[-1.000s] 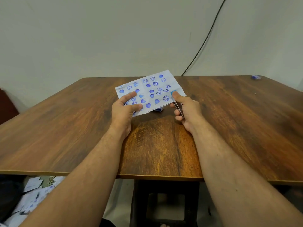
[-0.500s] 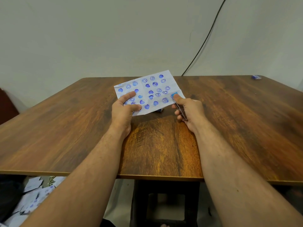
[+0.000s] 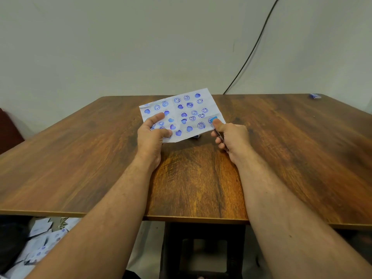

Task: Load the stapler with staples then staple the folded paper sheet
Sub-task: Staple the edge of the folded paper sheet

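A white paper sheet (image 3: pixel 182 114) printed with blue hearts and smiley stamps is held tilted above the middle of the wooden table (image 3: pixel 281 150). My left hand (image 3: pixel 152 135) pinches its lower left part. My right hand (image 3: pixel 231 137) grips a small stapler (image 3: pixel 216 122) with a blue top and metal underside, its jaw clamped on the sheet's lower right corner under my thumb. A small dark blue box (image 3: pixel 196 136), perhaps the staple box, peeks out from under the sheet's lower edge.
A small blue item (image 3: pixel 315 96) lies at the table's far right corner. A black cable (image 3: pixel 251 49) runs down the wall behind the table. Scattered stamped papers (image 3: pixel 40 242) lie on the floor at lower left. A dark stool (image 3: pixel 203 250) stands under the table.
The sheet and both hands have shifted slightly left and down. The stapler stays on the sheet's right corner.
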`<state>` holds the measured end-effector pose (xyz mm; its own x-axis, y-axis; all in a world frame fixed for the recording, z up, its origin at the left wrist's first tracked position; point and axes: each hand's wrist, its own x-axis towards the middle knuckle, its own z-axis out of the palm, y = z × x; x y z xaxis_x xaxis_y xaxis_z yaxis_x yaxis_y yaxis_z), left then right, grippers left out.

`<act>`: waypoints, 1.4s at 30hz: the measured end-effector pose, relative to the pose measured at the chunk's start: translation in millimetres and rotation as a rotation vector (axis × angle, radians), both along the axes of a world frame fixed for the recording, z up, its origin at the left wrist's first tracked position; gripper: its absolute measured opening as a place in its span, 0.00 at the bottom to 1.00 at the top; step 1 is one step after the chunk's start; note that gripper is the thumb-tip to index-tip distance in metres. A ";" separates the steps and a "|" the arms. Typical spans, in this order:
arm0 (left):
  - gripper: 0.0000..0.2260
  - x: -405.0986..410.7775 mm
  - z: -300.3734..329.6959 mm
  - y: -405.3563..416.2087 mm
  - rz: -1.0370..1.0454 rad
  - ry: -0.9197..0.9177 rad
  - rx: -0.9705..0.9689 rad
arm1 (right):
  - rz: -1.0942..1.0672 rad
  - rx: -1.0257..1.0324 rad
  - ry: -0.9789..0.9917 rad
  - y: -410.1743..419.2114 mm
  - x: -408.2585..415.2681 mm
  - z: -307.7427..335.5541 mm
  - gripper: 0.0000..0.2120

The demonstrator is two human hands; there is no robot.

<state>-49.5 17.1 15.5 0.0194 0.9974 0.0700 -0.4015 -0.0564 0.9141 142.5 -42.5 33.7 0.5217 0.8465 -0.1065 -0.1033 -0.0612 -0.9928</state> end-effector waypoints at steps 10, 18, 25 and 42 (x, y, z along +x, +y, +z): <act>0.32 1.5 0.9 -3.9 0.017 0.043 0.042 | 0.042 0.132 0.074 0.5 -5.2 -2.2 0.17; 0.35 11.2 -1.3 -19.0 0.409 0.715 0.299 | -0.014 0.040 -0.030 7.2 -8.4 -5.2 0.19; 0.26 25.5 -4.2 -32.6 0.298 1.395 0.915 | 0.096 0.076 -0.082 6.1 -3.6 -8.4 0.09; 0.04 24.6 16.6 -45.0 0.338 1.741 0.457 | 0.024 0.109 -0.397 -11.9 2.8 -10.1 0.13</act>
<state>-25.0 -27.9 32.1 0.1842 0.8844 0.4288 0.9580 -0.2591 0.1227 145.3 -54.4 23.5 0.4839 0.8542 0.1903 0.2894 0.0490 -0.9560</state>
